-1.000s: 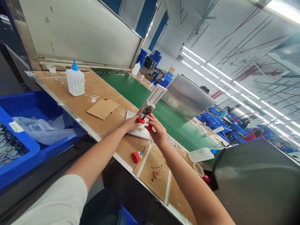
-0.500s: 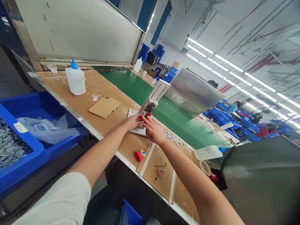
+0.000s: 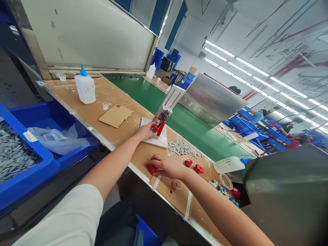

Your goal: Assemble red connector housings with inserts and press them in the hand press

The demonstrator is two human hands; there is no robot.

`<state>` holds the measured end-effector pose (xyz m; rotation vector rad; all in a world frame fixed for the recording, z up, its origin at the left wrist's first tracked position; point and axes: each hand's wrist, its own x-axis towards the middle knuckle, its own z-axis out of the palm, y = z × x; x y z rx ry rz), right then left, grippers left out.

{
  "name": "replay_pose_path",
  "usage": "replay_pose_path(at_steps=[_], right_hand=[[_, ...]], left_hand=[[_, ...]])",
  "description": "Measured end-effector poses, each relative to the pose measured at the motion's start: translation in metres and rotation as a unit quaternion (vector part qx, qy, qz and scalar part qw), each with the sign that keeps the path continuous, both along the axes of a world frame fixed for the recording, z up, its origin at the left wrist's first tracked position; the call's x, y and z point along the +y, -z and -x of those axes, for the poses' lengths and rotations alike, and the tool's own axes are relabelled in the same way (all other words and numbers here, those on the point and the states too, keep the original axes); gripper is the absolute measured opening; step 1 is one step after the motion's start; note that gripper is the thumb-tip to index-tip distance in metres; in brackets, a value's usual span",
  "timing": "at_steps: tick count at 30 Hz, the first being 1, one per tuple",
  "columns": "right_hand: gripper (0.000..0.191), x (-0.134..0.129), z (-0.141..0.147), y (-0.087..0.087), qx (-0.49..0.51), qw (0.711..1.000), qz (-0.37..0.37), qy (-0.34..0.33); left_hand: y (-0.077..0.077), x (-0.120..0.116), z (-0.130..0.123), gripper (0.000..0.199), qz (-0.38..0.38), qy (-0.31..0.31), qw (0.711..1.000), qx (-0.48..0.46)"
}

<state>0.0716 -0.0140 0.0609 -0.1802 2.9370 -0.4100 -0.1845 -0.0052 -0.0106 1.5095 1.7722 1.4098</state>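
A metal clamp fixture (image 3: 164, 111) with a red handle (image 3: 161, 129) stands on a pale base plate (image 3: 164, 140). At its front, my left hand (image 3: 146, 132) has its fingers closed around a small red part (image 3: 155, 127), mostly hidden by the fingers and handle. Nearer the bench's front edge, my right hand (image 3: 167, 165) reaches down, its fingers curled over a red block (image 3: 152, 168). The hand covers much of that block. Two more red pieces, one (image 3: 188, 163) and another (image 3: 199, 168), lie right of my right hand.
Small grey chips (image 3: 181, 147) lie beside the plate. A clear cup (image 3: 176, 184), tape roll (image 3: 226, 181) and tipped bottle (image 3: 229, 165) are to the right. An upright bottle (image 3: 85, 87) and cardboard (image 3: 116, 116) stand left. Behind runs a green belt (image 3: 194, 124); blue bins (image 3: 48, 160) flank the bench.
My right hand has left the fixture and come down toward me onto the red block. The red handle now shows upright. My left hand stays at the fixture.
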Motion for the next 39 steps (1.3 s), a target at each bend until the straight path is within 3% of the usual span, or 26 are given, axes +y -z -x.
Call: replay_pose_path(at_steps=[3,5,7,10,12,16,18,20,22,25,28,31,33,39], right_hand=[[0.048,0.016,0.001,0.007,0.105,0.981,0.099,0.130],[0.050,0.034,0.010,0.012,0.207,0.917,0.183,0.287],[0.055,0.051,0.026,0.015,0.262,0.838,0.269,0.396],[0.064,0.058,0.053,0.011,0.229,0.779,0.412,0.413],[0.064,0.051,0.063,-0.002,0.204,0.745,0.495,0.398],[0.048,0.032,0.061,-0.052,0.195,0.646,0.614,0.409],[0.042,0.029,0.059,-0.078,0.169,0.616,0.653,0.407],[0.041,0.028,0.061,-0.091,0.148,0.611,0.660,0.411],[0.042,0.028,0.066,-0.088,0.136,0.622,0.644,0.425],[0.050,0.028,0.070,-0.062,0.141,0.661,0.589,0.443],[0.058,0.033,0.067,-0.035,0.153,0.718,0.526,0.429],[0.060,0.041,0.062,-0.027,0.140,0.760,0.490,0.403],[0.059,0.045,0.058,-0.030,0.139,0.766,0.487,0.397],[0.057,0.043,0.050,-0.049,0.158,0.730,0.533,0.397]], left_hand=[[0.002,0.002,-0.001,0.054,-0.001,0.003,1.000,-0.007],[0.005,0.005,-0.002,0.050,-0.002,0.001,1.000,-0.016],[0.007,0.008,-0.002,0.045,-0.006,-0.003,1.000,-0.024],[0.008,0.010,-0.002,0.042,-0.014,-0.003,0.999,-0.031],[0.007,0.010,-0.002,0.044,-0.016,-0.001,0.999,-0.034],[0.003,0.007,-0.005,0.045,-0.010,0.002,1.000,-0.022],[0.001,0.006,-0.006,0.044,-0.014,-0.007,1.000,-0.012],[0.000,0.005,-0.007,0.041,-0.021,-0.015,1.000,-0.012],[-0.001,0.005,-0.008,0.038,-0.026,-0.012,0.999,-0.020],[-0.001,0.005,-0.007,0.038,-0.017,-0.005,0.999,-0.030],[-0.001,0.005,-0.006,0.042,-0.001,-0.003,0.999,-0.032],[-0.001,0.004,-0.006,0.042,0.008,-0.002,1.000,-0.020],[-0.002,0.004,-0.005,0.042,0.009,-0.007,1.000,-0.017],[-0.002,0.002,-0.006,0.044,-0.001,0.008,1.000,-0.024]])
